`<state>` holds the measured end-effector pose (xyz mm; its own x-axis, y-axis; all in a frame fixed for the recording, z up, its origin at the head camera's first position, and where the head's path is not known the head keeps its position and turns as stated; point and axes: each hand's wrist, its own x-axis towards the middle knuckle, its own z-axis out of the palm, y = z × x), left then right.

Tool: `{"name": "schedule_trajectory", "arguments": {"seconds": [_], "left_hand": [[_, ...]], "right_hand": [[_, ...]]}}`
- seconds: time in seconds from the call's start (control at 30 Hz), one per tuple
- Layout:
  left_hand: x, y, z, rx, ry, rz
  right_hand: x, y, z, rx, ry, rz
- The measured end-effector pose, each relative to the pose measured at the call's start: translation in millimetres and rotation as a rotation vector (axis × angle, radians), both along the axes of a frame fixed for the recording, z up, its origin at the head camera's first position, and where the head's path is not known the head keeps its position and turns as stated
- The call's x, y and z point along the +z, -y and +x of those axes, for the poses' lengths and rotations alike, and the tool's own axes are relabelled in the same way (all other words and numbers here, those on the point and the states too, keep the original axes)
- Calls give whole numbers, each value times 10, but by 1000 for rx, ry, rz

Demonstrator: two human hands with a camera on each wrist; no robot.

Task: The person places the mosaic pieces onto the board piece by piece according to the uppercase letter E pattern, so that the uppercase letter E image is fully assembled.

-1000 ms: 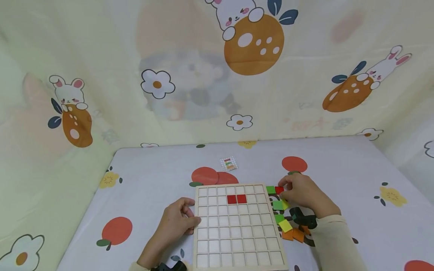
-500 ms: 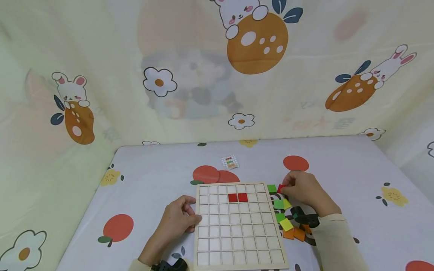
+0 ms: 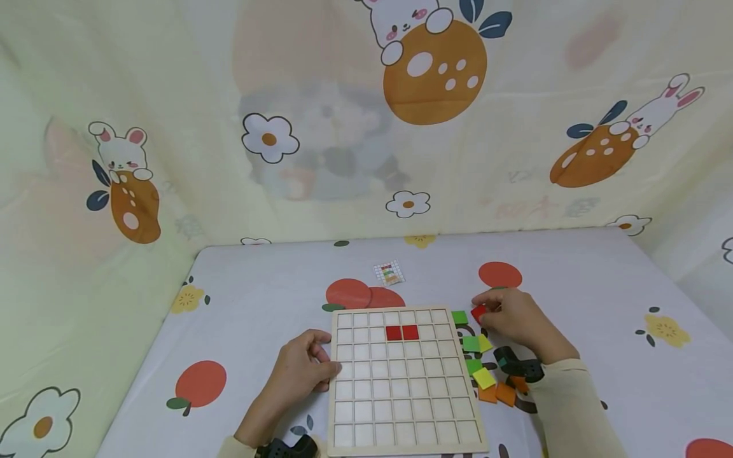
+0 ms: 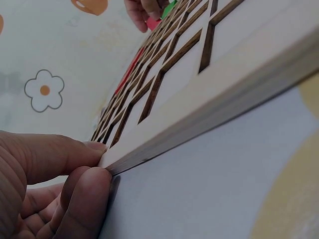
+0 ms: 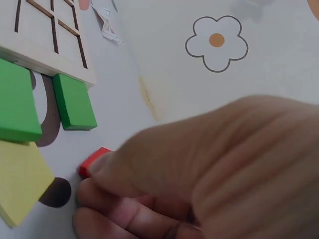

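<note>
Left hand [image 3: 302, 364] pinching grid board [image 3: 409, 399] at nine o'clock; printed sheet [image 3: 389, 273] at twelve; green tiles [image 3: 471, 344], yellow tiles [image 3: 484, 380], orange tiles [image 3: 505, 394] crowd two to three; right hand [image 3: 515, 319] pinches red tile [image 3: 478, 313], two o'clock. Fruit-print tablecloth [image 3: 258, 280], bunny-print curtain [image 3: 343, 222]. Fingers half-hide red tile; sheet's details too small.

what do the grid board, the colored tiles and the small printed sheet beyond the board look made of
Grid board: likely bare wood, pale and matte, with dark brown, scorched-looking divider sides. Colored tiles: perhaps painted wood or plastic; thick, smooth and evenly colored, so the core is hidden. Printed sheet: probably thin paper or film, as it looks creased; its finish is unclear.
</note>
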<state>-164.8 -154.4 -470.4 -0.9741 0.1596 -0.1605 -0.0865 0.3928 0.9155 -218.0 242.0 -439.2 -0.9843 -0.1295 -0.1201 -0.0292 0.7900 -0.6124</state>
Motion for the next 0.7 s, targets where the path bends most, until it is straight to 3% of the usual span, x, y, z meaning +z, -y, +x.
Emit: {"name": "schedule_trajectory", "arguments": {"seconds": [0.4,0.7], "left_hand": [[-8,11,1,-2,0,1],[-3,17,2,-4,-3,-2]], "right_hand": [[27,33,15,-5,27,109],[49,33,49,-6,-18,86]]}}
